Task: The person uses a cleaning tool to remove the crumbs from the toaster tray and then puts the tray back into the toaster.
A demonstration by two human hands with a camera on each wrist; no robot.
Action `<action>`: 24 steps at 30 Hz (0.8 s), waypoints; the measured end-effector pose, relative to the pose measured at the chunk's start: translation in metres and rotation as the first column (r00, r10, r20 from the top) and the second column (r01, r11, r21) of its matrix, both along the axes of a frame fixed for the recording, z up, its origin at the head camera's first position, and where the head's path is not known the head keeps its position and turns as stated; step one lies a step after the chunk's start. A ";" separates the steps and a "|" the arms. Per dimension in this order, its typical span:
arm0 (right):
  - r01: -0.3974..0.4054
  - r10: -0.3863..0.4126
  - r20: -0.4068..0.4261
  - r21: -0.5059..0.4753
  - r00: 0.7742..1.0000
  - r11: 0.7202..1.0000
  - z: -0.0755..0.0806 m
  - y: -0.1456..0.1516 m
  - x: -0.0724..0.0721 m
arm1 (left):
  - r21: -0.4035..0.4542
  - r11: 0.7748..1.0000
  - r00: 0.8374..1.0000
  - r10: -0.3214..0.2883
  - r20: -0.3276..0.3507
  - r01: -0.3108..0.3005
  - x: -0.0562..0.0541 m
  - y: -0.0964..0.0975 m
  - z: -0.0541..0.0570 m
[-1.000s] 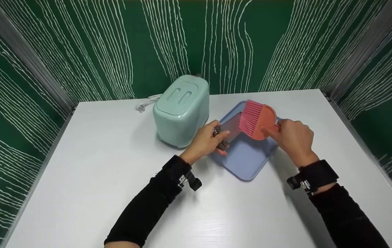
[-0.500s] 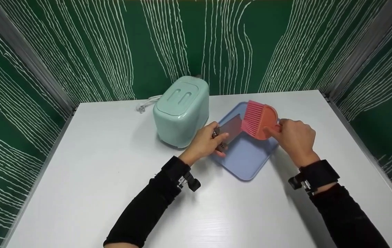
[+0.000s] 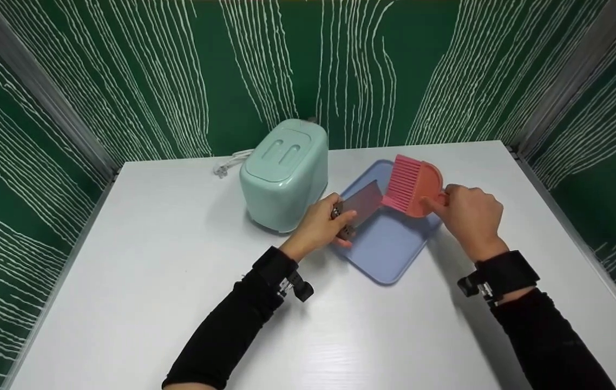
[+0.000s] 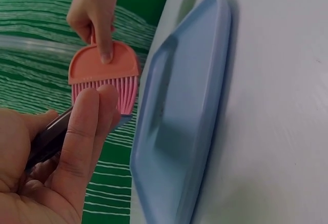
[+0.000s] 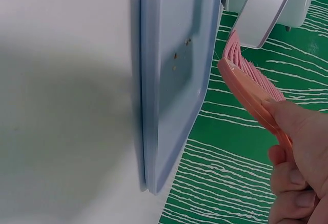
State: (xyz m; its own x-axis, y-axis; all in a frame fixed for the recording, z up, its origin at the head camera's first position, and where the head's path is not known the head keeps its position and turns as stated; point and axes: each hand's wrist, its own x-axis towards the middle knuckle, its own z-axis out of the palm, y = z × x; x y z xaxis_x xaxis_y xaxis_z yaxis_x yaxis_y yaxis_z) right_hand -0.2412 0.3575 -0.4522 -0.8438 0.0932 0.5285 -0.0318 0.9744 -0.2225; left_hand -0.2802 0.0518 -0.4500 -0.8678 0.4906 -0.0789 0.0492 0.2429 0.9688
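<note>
My left hand (image 3: 321, 222) holds a thin metal crumb tray (image 3: 365, 200) by its dark handle, tilted above the blue tray (image 3: 386, 257). In the left wrist view, two fingers (image 4: 82, 126) extend in front of the handle. My right hand (image 3: 470, 216) grips the handle of an orange hand brush (image 3: 427, 192), thumb along its body. Its pink bristles (image 5: 251, 73) reach the crumb tray's lower edge in the right wrist view. Small brown crumbs (image 5: 176, 56) lie on the blue tray beneath.
A mint-green toaster (image 3: 283, 179) stands left of the blue tray, close to my left hand. Its white cord and plug (image 3: 227, 165) lie behind it on the white table (image 3: 178, 281). Green walls with white lines (image 3: 264, 59) enclose the table's back and sides.
The brush has moved right and slightly away from me, from over the crumb tray to its far edge. My left hand has shifted a little left with the crumb tray.
</note>
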 end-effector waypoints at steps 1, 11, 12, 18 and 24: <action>0.003 -0.003 0.003 -0.003 1.000 1.000 0.000 0.001 0.000 | -0.003 1.000 1.000 0.002 0.002 -0.002 0.000 0.000 0.000; 0.019 -0.018 0.013 -0.038 1.000 0.999 0.005 0.013 0.004 | -0.004 1.000 1.000 0.005 -0.020 -0.005 -0.001 -0.003 -0.002; 0.021 -0.020 0.014 -0.042 1.000 0.999 0.005 0.014 0.005 | -0.003 1.000 1.000 0.004 -0.020 -0.004 -0.001 -0.003 -0.002; 0.004 -0.006 -0.038 -0.048 0.999 0.999 0.011 0.008 0.012 | -0.004 1.000 1.000 0.017 0.001 -0.017 -0.002 -0.003 -0.004; -0.078 0.073 -0.047 -0.102 0.996 0.992 0.021 -0.014 0.020 | 0.005 1.000 0.999 0.018 0.037 -0.018 -0.002 -0.001 -0.007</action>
State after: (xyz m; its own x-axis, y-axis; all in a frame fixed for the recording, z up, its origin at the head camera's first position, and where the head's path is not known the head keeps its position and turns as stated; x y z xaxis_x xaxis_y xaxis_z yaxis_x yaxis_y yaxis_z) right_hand -0.2208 0.3431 -0.4309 -0.8271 0.0861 0.5554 -0.1163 0.9406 -0.3190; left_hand -0.2823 0.0509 -0.4566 -0.8732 0.4750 -0.1088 0.0088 0.2386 0.9711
